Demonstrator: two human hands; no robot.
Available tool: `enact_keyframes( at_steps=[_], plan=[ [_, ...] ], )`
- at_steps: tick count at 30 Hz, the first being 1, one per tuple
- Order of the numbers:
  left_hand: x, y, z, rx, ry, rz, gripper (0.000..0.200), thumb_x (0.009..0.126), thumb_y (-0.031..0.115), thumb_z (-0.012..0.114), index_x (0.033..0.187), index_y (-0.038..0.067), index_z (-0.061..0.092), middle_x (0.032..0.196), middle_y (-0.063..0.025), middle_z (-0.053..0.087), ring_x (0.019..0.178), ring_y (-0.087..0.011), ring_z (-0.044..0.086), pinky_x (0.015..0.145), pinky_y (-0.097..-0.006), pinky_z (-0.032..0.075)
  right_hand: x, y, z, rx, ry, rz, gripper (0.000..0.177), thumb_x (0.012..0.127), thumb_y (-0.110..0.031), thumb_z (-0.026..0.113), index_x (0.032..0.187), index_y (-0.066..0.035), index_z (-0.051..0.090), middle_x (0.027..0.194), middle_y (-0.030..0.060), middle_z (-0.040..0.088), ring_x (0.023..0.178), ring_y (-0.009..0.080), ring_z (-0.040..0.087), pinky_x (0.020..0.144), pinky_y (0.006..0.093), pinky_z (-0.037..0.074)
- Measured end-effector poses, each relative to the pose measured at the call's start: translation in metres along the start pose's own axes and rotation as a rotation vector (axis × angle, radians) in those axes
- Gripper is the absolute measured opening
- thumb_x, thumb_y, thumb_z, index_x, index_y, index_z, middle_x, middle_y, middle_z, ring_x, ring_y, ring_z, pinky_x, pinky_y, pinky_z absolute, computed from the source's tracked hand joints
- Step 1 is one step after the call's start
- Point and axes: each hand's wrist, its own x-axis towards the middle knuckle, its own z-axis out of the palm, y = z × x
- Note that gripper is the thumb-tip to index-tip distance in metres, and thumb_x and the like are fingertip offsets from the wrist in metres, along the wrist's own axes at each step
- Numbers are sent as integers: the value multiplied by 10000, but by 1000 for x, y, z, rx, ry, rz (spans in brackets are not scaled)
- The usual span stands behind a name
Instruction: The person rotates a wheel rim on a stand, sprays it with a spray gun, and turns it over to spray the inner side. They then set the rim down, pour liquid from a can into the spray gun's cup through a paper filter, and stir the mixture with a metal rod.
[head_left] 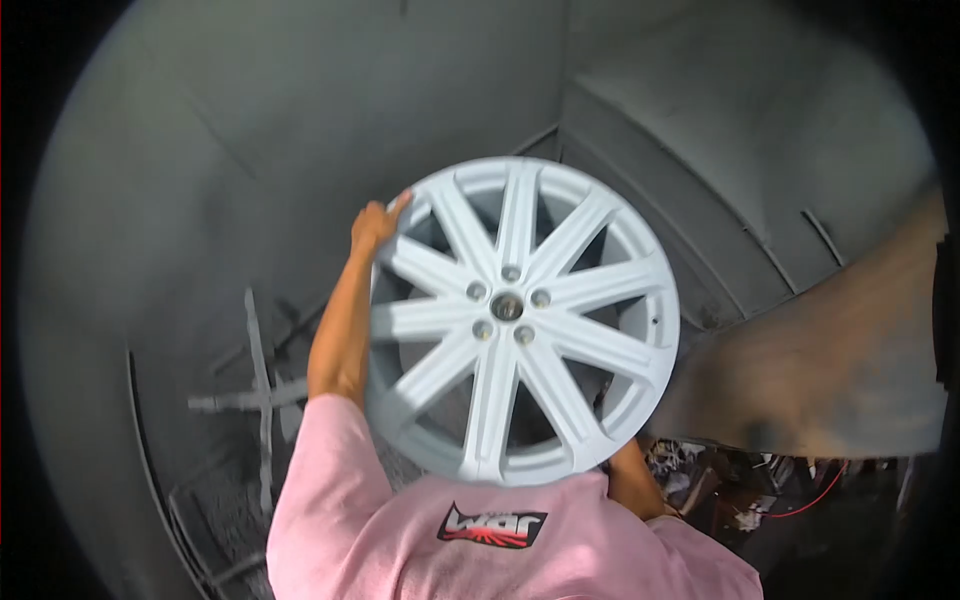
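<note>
A large white multi-spoke alloy wheel (pixel 490 400) is held up in front of my chest, its face toward the camera. Around its dark centre bore (pixel 507 307) sit several bolt holes. My left hand (pixel 376 224) grips the wheel's upper left edge, with a finger laid over the rim. On the lower right, my right forearm (pixel 632 478) reaches up behind the wheel. The wheel hides my right hand, so its fingers do not show.
Dark grey curved walls (pixel 300 110) surround me. A grey cross-shaped metal stand (pixel 265 400) is at the left. A brownish panel (pixel 810 370) stands at the right, with cluttered debris (pixel 700 485) and a thin red cable (pixel 815 503) below it.
</note>
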Motion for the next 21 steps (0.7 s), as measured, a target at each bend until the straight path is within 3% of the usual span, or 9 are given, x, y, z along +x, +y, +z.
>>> enact_keyframes(
  at_steps=[8, 10, 14, 16, 18, 20, 21],
  plan=[
    [-13, 0, -18, -67, -53, -88, 1072, 816, 881, 391, 1087, -113, 688, 1153, -330, 654, 1165, -439, 616, 1000, -486, 463, 1, -12, 19, 59, 6, -192, 697, 970, -611, 497, 1267, 10, 609, 1235, 139, 632, 1137, 230, 592, 960, 367, 472],
    [-8, -13, -8, -117, 85, -103, 1043, 829, 876, 371, 1029, -86, 720, 1116, -316, 673, 1130, -438, 635, 976, -495, 470, 9, -20, 27, 70, -9, -285, 701, 970, -612, 497, 1259, 15, 614, 1230, 142, 633, 1134, 228, 592, 960, 363, 471],
    [-15, -44, 11, -251, 171, -72, 1020, 863, 855, 337, 975, -77, 734, 998, -306, 698, 1022, -428, 668, 938, -508, 473, 43, -46, 54, 61, -71, -503, 710, 970, -615, 496, 1244, 27, 623, 1220, 149, 636, 1128, 223, 591, 960, 357, 468],
    [-11, -60, 15, -324, 290, -59, 980, 903, 828, 300, 757, -59, 689, 750, -203, 664, 775, -325, 640, 771, -479, 483, 61, -68, 73, 66, -119, -622, 714, 970, -616, 496, 1236, 33, 627, 1216, 152, 637, 1125, 221, 591, 960, 354, 467],
    [-41, -49, 2, -477, 378, -124, 911, 925, 815, 268, 614, 0, 531, 616, -86, 521, 645, -214, 495, 631, -430, 417, 76, -94, 96, 64, -165, -748, 719, 970, -618, 496, 1228, 39, 632, 1211, 155, 638, 1122, 218, 591, 960, 351, 465],
    [-45, -62, 2, -712, 553, -138, 836, 925, 819, 260, 562, 75, 379, 585, -3, 401, 596, -164, 378, 561, -397, 322, 88, -120, 120, 58, -211, -861, 724, 970, -619, 495, 1221, 45, 637, 1206, 158, 639, 1119, 216, 590, 959, 347, 464],
    [-40, -78, 1, -847, 630, -120, 856, 927, 816, 249, 644, 48, 499, 671, -41, 494, 677, -190, 467, 633, -401, 387, 89, -132, 135, 66, -240, -919, 726, 970, -620, 495, 1217, 48, 639, 1204, 160, 640, 1117, 215, 590, 959, 346, 463]
  ],
)
